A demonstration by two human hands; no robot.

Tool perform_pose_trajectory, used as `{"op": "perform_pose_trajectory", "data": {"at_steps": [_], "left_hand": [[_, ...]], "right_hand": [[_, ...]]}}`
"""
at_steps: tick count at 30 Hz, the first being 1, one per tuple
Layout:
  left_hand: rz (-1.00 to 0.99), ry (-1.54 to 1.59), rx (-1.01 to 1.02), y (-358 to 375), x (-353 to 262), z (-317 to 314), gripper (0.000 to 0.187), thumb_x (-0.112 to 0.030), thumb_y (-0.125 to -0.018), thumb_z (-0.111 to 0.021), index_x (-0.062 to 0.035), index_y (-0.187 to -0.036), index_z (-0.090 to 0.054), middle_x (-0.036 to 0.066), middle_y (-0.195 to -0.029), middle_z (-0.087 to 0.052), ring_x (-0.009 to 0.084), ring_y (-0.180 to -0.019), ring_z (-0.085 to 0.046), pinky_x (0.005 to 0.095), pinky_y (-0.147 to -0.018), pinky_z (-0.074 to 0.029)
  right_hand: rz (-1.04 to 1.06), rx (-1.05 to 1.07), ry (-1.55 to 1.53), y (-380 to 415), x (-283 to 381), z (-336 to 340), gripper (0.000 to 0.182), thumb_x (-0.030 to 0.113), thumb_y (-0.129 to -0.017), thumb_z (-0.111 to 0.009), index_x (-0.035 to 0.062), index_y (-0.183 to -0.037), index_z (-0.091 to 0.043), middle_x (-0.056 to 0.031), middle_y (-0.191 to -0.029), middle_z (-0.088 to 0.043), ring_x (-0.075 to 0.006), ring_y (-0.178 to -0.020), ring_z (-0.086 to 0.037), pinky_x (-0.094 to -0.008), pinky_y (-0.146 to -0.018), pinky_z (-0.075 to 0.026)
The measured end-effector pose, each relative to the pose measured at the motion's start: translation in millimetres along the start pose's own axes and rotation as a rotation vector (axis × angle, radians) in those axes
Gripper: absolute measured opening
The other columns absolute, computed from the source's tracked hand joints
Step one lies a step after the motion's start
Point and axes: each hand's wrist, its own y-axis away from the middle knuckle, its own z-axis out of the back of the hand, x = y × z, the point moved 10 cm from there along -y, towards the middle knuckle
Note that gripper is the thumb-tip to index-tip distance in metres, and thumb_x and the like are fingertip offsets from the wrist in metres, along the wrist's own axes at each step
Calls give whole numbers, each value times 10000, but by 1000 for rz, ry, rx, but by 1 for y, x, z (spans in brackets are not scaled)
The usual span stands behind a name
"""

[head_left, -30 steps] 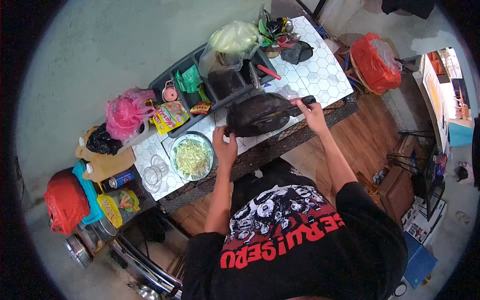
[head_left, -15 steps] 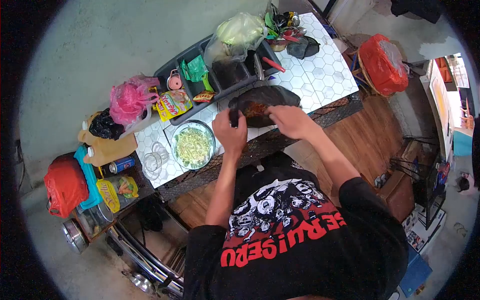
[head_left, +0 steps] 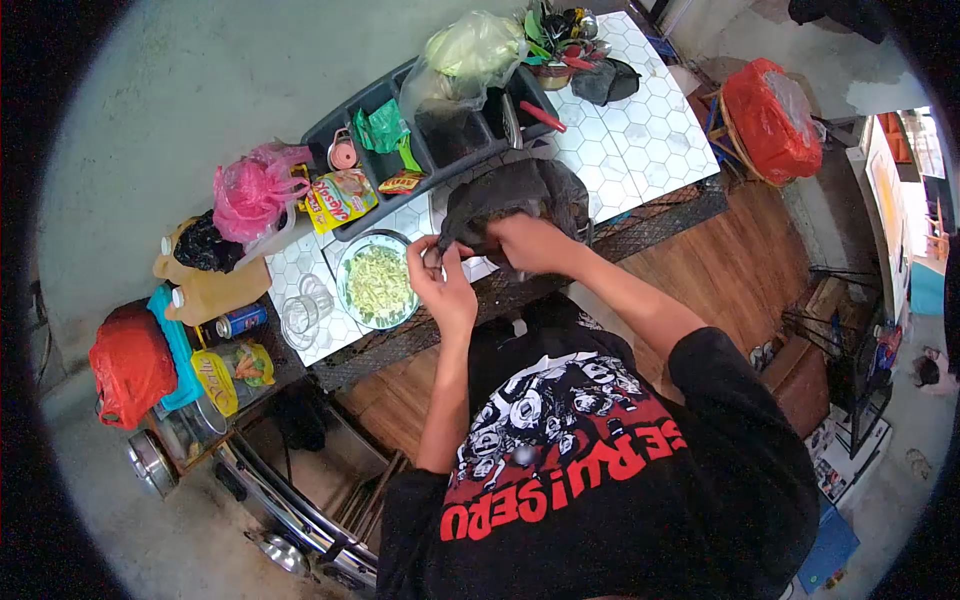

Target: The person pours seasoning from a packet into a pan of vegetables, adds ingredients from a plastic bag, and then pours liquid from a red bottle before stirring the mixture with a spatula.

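Observation:
A black plastic bag (head_left: 515, 190) lies at the front edge of the tiled table, its mouth turned toward me. My left hand (head_left: 441, 290) pinches the left edge of the bag, fingers closed on the plastic. Reaching into the bag's mouth is my right hand (head_left: 528, 243); its fingers are hidden by the plastic and the hand's own back. What lies inside the bag cannot be seen now. Just left of my left hand stands a glass bowl (head_left: 343, 262) of shredded pale green vegetable (head_left: 380, 283).
Behind the bag runs a dark grey compartment tray (head_left: 428, 172) with seasoning packets (head_left: 340, 198) and a bagged cabbage (head_left: 475, 50). Glass cups (head_left: 305, 312) stand left of the bowl. A pink bag (head_left: 255, 190) and oil jugs (head_left: 215, 292) crowd the left end.
My left hand has moved down and left, pulling the bag's edge along. My right hand has shifted left into the mouth, and the reddish contents seen before are now covered.

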Motion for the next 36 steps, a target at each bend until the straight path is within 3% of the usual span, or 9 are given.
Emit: {"op": "perform_pose_trajectory", "data": {"at_steps": [4,9,13,15,19,26,30,33,36], "left_hand": [[136,171,228,-8,-10,-30,382,33,-913,-429,-25,-1275,-320,186,-1120,-601,113,-543,-532,245,-473,-452],[121,41,405,-14,-31,-52,707,80,-894,-368,-137,-1483,-44,166,-1335,-500,71,-528,-517,213,-447,-466],[96,-78,484,-18,-33,-52,762,81,-891,-372,-160,-1493,29,148,-1387,-453,74,-587,-542,216,-473,-485],[107,-53,473,-17,-29,-50,776,85,-883,-375,-168,-1496,28,122,-1385,-466,75,-604,-544,213,-477,-476],[92,-19,491,-17,-30,-53,787,86,-884,-374,-192,-1498,34,138,-1414,-425,96,-668,-578,218,-482,-489],[97,-79,533,-18,-30,-60,798,98,-875,-367,-204,-1501,25,110,-1418,-432,90,-678,-567,219,-514,-493],[59,-163,505,-21,-25,-57,801,94,-869,-391,-208,-1500,-1,95,-1360,-498,142,-614,-588,258,-525,-497],[32,-189,527,-17,-27,-60,799,84,-871,-408,-205,-1501,-11,97,-1326,-537,154,-581,-586,274,-530,-501],[55,-182,540,-10,-22,-64,799,69,-868,-424,-206,-1500,-19,84,-1322,-542,179,-565,-588,282,-535,-500]], "right_hand": [[-143,94,-193,-51,-50,-47,344,219,-835,-555,48,-1131,-597,-245,-1063,-627,-367,-1034,-600,-421,-865,-478],[27,163,634,-77,-65,-40,530,374,-913,-440,85,-1358,-424,-135,-1437,-394,-260,-1295,-402,-375,-1069,-332],[67,105,243,-80,-147,-45,568,390,-910,-417,100,-1396,-375,-117,-1460,-363,-268,-1318,-370,-381,-1078,-323],[-410,340,264,-34,-139,-8,510,389,-925,-381,86,-1331,-447,-153,-1340,-499,-307,-1214,-494,-370,-1005,-393],[-217,285,368,-32,-49,51,466,382,-917,-431,85,-1267,-512,-187,-1256,-546,-329,-1144,-525,-391,-993,-399],[171,-372,268,-129,-197,-62,349,277,-887,-511,93,-1179,-567,-130,-1174,-602,-307,-1075,-551,-404,-954,-418],[-64,53,200,-59,-97,6,333,260,-897,-493,85,-1169,-572,-100,-1193,-594,-287,-1116,-531,-393,-966,-410],[251,-145,408,-51,-102,9,309,253,-895,-490,77,-1130,-587,-82,-1170,-604,-266,-1077,-553,-388,-934,-431],[381,199,691,-43,-69,5,488,186,-838,-468,87,-1316,-459,-129,-1348,-476,-292,-1243,-438,-404,-1058,-332]]}}
